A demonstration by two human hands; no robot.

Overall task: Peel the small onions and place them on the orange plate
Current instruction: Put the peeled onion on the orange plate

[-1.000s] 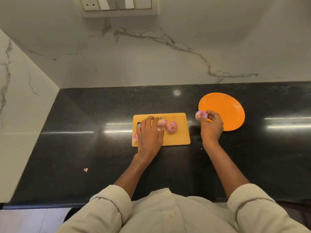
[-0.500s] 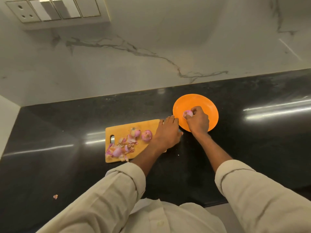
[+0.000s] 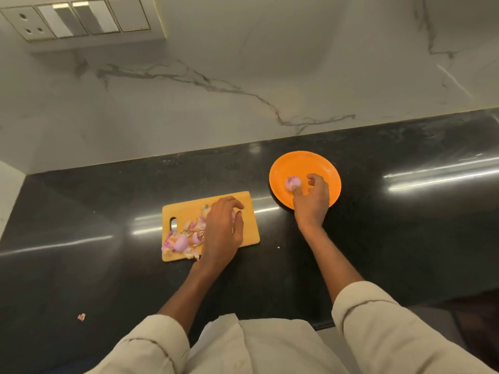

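Observation:
An orange plate lies on the black counter, right of a yellow cutting board. A peeled small onion rests on the plate. My right hand hovers over the plate's near side with its fingers loosened; the thumb tip still touches the onion. My left hand is over the board, fingers and thumb curled round a small onion that is mostly hidden. Another small onion peeks out just left of that hand.
A heap of pink onion skins covers the board's left half near its handle slot. One skin scrap lies on the counter at the near left. A marble wall with a switch panel backs the counter.
My right hand carried the peeled onion onto the plate and loosened its hold. My left hand slid from the board's right edge back over the onions. The camera shifted.

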